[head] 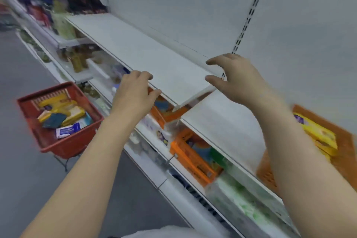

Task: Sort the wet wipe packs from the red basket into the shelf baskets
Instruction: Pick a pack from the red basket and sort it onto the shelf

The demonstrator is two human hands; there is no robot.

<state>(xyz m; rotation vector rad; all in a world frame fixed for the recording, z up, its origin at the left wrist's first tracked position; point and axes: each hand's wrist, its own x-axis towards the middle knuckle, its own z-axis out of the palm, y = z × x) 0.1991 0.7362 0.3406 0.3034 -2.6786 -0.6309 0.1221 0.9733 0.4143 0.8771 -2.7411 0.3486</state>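
Wipe packs (63, 116) in red basket (29, 110), yellow packs (318, 135) in orange basket (343, 141), fingers loose, holding nothing.

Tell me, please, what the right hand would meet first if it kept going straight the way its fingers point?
Probably the white shelf board: the right hand hangs open by the board's right end, fingers pointing left across it. Depth is unclear, so it might pass just above.

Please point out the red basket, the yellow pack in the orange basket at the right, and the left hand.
red basket (31, 111): head view, left wall.
yellow pack (318, 133): head view, top face.
left hand (133, 92): head view, back of hand.
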